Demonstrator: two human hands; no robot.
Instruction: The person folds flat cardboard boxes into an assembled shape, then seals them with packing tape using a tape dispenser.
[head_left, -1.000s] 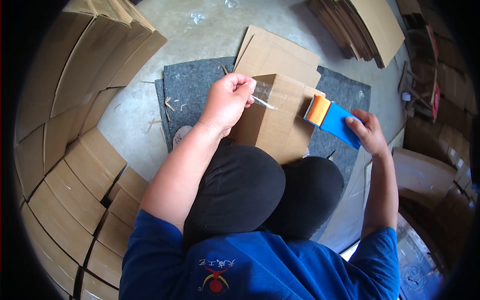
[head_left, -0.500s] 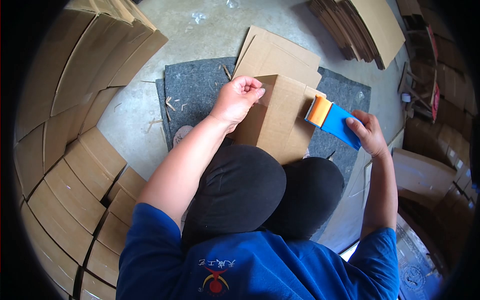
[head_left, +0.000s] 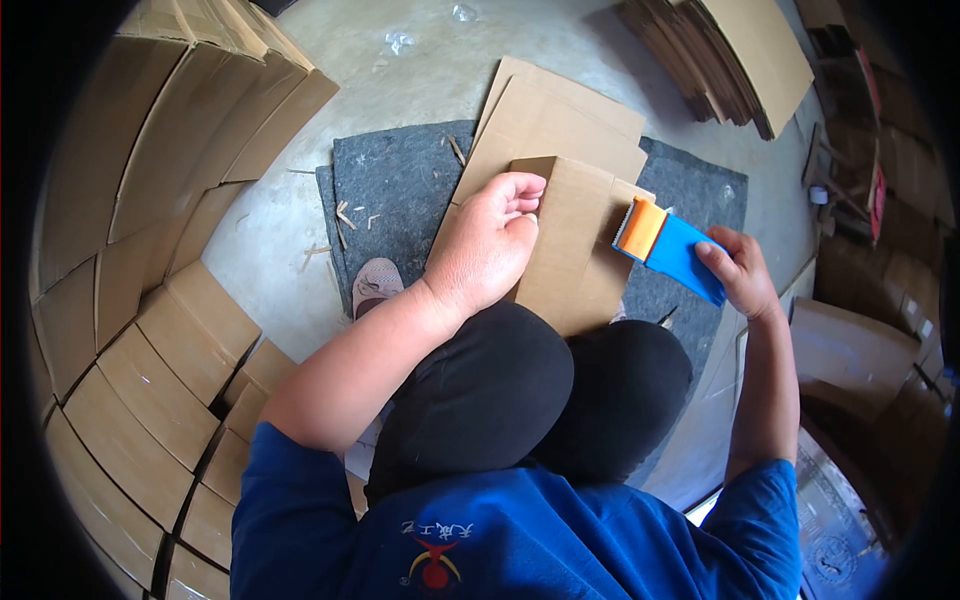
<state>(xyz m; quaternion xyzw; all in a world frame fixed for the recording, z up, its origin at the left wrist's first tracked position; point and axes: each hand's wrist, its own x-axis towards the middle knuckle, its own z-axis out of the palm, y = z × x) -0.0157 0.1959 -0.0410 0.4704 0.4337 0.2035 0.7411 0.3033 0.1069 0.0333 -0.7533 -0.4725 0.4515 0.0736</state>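
Observation:
A brown cardboard box [head_left: 575,240] stands in front of my knees. My left hand [head_left: 485,240] is at its left side, fingers curled together by the upper edge; whether anything is between them is hidden. My right hand [head_left: 742,272] grips the blue body of a tape dispenser [head_left: 685,262]. The dispenser's orange front and toothed edge point left, over the right part of the box. Flat cardboard sheets [head_left: 565,115] lie behind and partly under the box.
A dark grey mat [head_left: 390,170] lies on the concrete floor with cardboard scraps on it. Stacked cartons [head_left: 150,370] line the left side. A stack of flat cardboard [head_left: 745,50] stands at the back right. More cardboard [head_left: 850,340] is at the right.
My left hand has shifted from the box's far left corner down along its left side, turning its back up. The right hand and tape dispenser have hardly moved.

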